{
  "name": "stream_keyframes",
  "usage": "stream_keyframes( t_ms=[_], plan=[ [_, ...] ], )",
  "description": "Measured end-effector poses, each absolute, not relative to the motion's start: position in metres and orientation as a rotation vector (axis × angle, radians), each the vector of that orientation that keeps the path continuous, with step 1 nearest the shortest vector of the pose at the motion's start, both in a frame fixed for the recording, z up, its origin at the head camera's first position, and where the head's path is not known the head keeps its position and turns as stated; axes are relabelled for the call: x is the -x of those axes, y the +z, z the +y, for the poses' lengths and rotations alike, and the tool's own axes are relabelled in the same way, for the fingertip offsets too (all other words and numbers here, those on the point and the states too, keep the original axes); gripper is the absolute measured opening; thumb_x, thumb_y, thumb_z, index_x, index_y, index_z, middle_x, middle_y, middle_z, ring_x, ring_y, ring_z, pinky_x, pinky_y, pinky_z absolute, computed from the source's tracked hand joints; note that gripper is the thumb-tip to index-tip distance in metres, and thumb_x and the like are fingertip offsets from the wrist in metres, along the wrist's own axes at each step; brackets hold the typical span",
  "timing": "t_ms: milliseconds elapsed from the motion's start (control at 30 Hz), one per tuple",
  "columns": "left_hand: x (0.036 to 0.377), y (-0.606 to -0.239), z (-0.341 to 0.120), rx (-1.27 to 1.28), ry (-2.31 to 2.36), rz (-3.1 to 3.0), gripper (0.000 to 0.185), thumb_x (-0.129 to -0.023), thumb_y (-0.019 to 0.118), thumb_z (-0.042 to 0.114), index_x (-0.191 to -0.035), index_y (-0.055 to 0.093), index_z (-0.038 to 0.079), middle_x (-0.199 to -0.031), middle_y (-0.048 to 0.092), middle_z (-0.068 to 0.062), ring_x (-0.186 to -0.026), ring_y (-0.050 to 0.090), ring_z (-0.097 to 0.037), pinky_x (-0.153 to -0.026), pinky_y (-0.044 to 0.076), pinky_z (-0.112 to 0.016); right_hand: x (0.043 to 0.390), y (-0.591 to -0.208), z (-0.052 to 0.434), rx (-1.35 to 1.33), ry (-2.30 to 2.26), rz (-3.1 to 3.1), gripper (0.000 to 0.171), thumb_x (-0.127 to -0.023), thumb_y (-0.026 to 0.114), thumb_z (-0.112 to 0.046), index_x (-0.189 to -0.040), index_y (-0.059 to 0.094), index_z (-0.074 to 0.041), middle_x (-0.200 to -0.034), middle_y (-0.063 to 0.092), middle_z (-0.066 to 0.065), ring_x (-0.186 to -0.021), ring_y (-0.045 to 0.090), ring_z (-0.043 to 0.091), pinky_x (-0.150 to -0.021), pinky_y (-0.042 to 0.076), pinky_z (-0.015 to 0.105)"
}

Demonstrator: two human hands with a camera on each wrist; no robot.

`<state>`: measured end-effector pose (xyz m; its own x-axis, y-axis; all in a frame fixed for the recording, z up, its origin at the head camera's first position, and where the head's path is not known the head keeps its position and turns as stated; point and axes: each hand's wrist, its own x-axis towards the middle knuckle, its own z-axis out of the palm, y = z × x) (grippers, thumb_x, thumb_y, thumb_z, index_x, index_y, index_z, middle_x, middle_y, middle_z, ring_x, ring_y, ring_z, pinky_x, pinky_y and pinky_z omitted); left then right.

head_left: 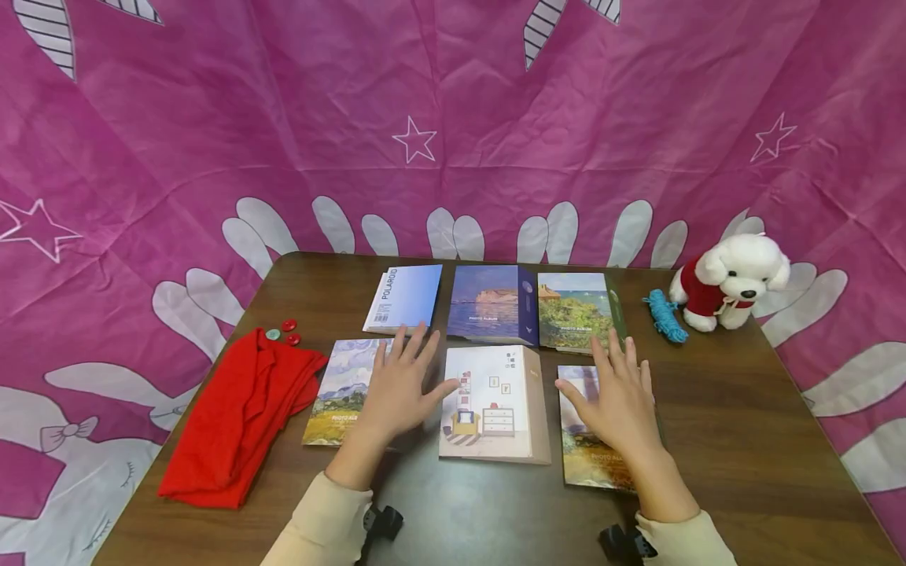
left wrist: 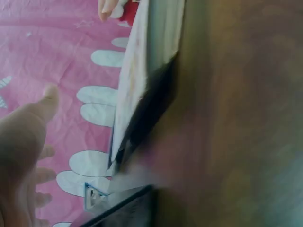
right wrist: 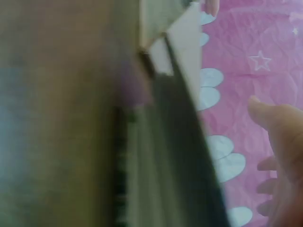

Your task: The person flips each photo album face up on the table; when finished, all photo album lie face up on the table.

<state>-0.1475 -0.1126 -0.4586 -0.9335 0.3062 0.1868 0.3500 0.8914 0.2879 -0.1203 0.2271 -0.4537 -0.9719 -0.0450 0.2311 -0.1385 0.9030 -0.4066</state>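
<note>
Six photo albums lie in two rows on the brown table (head_left: 743, 440). My left hand (head_left: 399, 385) is open, fingers spread, over the right part of the Van Gogh landscape album (head_left: 340, 389). My right hand (head_left: 617, 401) is open over the lighthouse album (head_left: 591, 440). Between the hands lies the white room-picture album (head_left: 491, 405), untouched. Behind are the Polaroid album (head_left: 405, 299), the blue sea-cliff album (head_left: 488, 303) and the green coast album (head_left: 576, 310). The wrist views are blurred; the left hand (left wrist: 21, 156) and the right hand (right wrist: 279, 151) show with straight fingers beside album edges.
A red cloth (head_left: 237, 413) lies at the table's left, with small red and teal buttons (head_left: 286, 330) behind it. A blue yarn bundle (head_left: 665, 314) and a white plush dog (head_left: 732, 283) in red sit at the back right. Pink fabric surrounds the table.
</note>
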Motion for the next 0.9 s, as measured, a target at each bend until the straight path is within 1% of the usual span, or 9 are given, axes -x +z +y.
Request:
stream_keyframes(
  t_ms=[67,167,233,300,433,600,700,767,900],
  plan=[
    [0.152,-0.454,-0.116,0.517,-0.55,-2.878,0.082,-0.093,0.06,0.062,-0.156,0.041,0.013,-0.163,0.032,-0.013,-0.15,0.025,-0.042,-0.117,0.02,-0.067,0.124,-0.447,0.227,-0.152,0.71,-2.823,0.089,-0.092,0.066,-0.057,-0.153,0.038,0.001,-0.161,0.027,0.028,-0.149,0.019,0.049,-0.112,0.017,0.074],
    [0.16,-0.448,-0.124,0.495,-0.678,-2.851,0.078,-0.093,0.065,0.055,-0.154,0.044,0.011,-0.16,0.038,-0.015,-0.146,0.033,-0.042,-0.117,0.023,-0.065,0.133,-0.437,0.225,-0.16,0.863,-2.773,0.077,-0.095,0.066,-0.049,-0.15,0.044,0.001,-0.153,0.041,0.029,-0.139,0.039,0.05,-0.107,0.031,0.073],
    [0.166,-0.446,-0.13,0.468,-0.752,-2.842,0.075,-0.094,0.066,0.051,-0.153,0.046,0.009,-0.158,0.04,-0.017,-0.145,0.036,-0.042,-0.116,0.025,-0.064,0.141,-0.434,0.223,-0.162,0.962,-2.741,0.071,-0.098,0.064,-0.046,-0.148,0.047,0.0,-0.148,0.048,0.027,-0.132,0.048,0.048,-0.103,0.038,0.07],
    [0.173,-0.445,-0.136,0.44,-0.816,-2.836,0.074,-0.094,0.066,0.049,-0.152,0.046,0.008,-0.157,0.042,-0.018,-0.144,0.038,-0.041,-0.116,0.027,-0.064,0.149,-0.433,0.221,-0.157,1.06,-2.707,0.065,-0.099,0.064,-0.043,-0.146,0.05,0.0,-0.144,0.053,0.025,-0.129,0.053,0.045,-0.101,0.042,0.066],
    [0.187,-0.442,-0.148,0.424,-0.886,-2.823,0.071,-0.098,0.061,0.049,-0.151,0.046,0.005,-0.156,0.041,-0.021,-0.144,0.038,-0.041,-0.114,0.028,-0.066,0.164,-0.434,0.214,-0.135,1.262,-2.651,0.061,-0.1,0.063,-0.039,-0.145,0.05,0.0,-0.141,0.057,0.023,-0.127,0.056,0.041,-0.104,0.045,0.058],
    [0.203,-0.439,-0.163,0.387,-0.934,-2.863,0.07,-0.101,0.054,0.049,-0.154,0.041,0.004,-0.158,0.037,-0.022,-0.146,0.034,-0.039,-0.115,0.028,-0.066,0.18,-0.433,0.197,-0.101,1.488,-2.609,0.062,-0.102,0.06,-0.042,-0.148,0.047,-0.002,-0.139,0.058,0.021,-0.127,0.057,0.038,-0.107,0.044,0.052],
    [0.211,-0.44,-0.172,0.355,-0.995,-2.868,0.069,-0.102,0.054,0.047,-0.155,0.039,0.006,-0.16,0.034,-0.021,-0.146,0.033,-0.04,-0.115,0.028,-0.065,0.19,-0.431,0.182,-0.104,1.602,-2.58,0.059,-0.102,0.059,-0.041,-0.147,0.048,-0.003,-0.137,0.06,0.02,-0.127,0.056,0.037,-0.108,0.044,0.05],
    [0.217,-0.442,-0.176,0.346,-1.071,-2.833,0.067,-0.102,0.056,0.044,-0.155,0.04,0.007,-0.16,0.035,-0.02,-0.146,0.033,-0.039,-0.116,0.027,-0.063,0.195,-0.43,0.171,-0.103,1.674,-2.555,0.056,-0.103,0.059,-0.038,-0.146,0.049,-0.003,-0.138,0.059,0.02,-0.128,0.056,0.036,-0.108,0.045,0.049],
    [0.229,-0.451,-0.182,0.345,-1.174,-2.725,0.06,-0.102,0.058,0.037,-0.151,0.045,0.005,-0.157,0.038,-0.02,-0.145,0.035,-0.038,-0.118,0.028,-0.059,0.207,-0.429,0.147,-0.109,1.835,-2.469,0.049,-0.104,0.059,-0.026,-0.146,0.049,-0.003,-0.14,0.056,0.019,-0.131,0.053,0.034,-0.11,0.043,0.046]
  ],
)
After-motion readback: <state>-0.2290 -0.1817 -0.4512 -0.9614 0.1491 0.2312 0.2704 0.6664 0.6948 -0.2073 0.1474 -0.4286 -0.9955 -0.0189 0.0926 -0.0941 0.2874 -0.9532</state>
